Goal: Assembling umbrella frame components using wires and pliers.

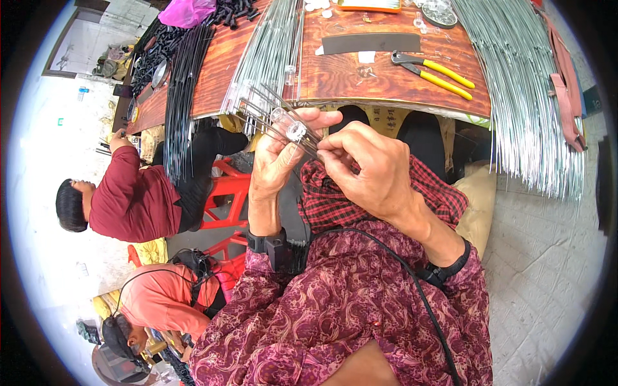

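My left hand (273,157) is closed around a small bunch of thin metal rods (261,114), which fan out past it to the upper left. Clear plastic round pieces sit on the rods at my left fingers, the nearest being a ring-shaped piece (295,131). My right hand (373,167) is pinched at the lower right ends of the rods, thumb and forefinger pressed together. Exactly how many rods lie in that pinch is hidden. Both hands are over my lap, just in front of the wooden table (335,80).
Yellow-handled pincers (449,73) and a dark flat strip (371,44) lie on the table. Silver rods (267,51) lie to the left, a larger silver bundle (515,77) overhangs at right. Black rods (183,96) hang farther left. Two people sit at left near red stools (228,193).
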{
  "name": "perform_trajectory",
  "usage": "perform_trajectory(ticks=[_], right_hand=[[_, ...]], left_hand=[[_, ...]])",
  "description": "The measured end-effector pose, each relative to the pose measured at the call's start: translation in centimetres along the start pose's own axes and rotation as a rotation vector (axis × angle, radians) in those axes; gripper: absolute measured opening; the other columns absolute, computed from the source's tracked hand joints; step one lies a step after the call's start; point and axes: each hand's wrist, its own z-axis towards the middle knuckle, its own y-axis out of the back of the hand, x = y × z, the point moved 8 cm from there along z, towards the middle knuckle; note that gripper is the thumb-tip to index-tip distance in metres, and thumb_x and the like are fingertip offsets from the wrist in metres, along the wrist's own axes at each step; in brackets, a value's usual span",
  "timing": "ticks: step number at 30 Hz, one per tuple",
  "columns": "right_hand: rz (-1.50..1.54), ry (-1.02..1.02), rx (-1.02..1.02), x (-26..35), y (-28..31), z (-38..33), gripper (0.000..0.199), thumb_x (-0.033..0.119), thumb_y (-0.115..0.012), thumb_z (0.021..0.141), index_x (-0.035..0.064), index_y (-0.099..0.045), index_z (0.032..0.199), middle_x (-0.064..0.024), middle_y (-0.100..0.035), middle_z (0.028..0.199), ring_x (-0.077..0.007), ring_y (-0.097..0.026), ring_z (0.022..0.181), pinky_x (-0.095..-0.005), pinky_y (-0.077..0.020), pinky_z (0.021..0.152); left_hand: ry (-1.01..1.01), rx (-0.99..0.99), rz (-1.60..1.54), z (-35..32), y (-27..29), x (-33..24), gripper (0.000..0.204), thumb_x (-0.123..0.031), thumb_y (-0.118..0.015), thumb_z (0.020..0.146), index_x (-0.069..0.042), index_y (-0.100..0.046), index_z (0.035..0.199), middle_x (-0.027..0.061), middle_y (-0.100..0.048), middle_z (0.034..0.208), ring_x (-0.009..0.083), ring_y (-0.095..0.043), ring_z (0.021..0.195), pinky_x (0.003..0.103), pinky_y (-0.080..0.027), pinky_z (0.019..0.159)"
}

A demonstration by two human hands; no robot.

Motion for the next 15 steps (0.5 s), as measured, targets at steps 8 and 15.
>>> perform_trajectory(ticks=[8,15], right_hand=[[0.001,-0.058,0.074,-0.3,0.2,0.6,0.012,0.015,-0.073,0.076,0.0094,-0.063,0.079,-0.0051,-0.063,0.069,-0.0241,-0.065,0.061,-0.0353,-0.0480,0.052],[0.087,-0.184,0.142,-1.8,0.3,0.7,0.012,0.018,-0.072,0.077,0.0081,-0.065,0.076,-0.0078,-0.064,0.067,-0.0250,-0.065,0.059,-0.0348,-0.0481,0.051]], left_hand=[[0.042,-0.016,-0.007,0.1,-0.1,0.4,0.063,-0.029,-0.063,0.092,0.005,-0.038,0.138,0.0260,-0.053,0.130,0.0324,-0.053,0.122,0.043,-0.043,0.103],[0.047,-0.053,0.041,0.1,0.2,0.5,0.061,-0.025,-0.065,0.091,0.005,-0.040,0.137,0.0229,-0.057,0.127,0.0290,-0.057,0.117,0.040,-0.045,0.101]])
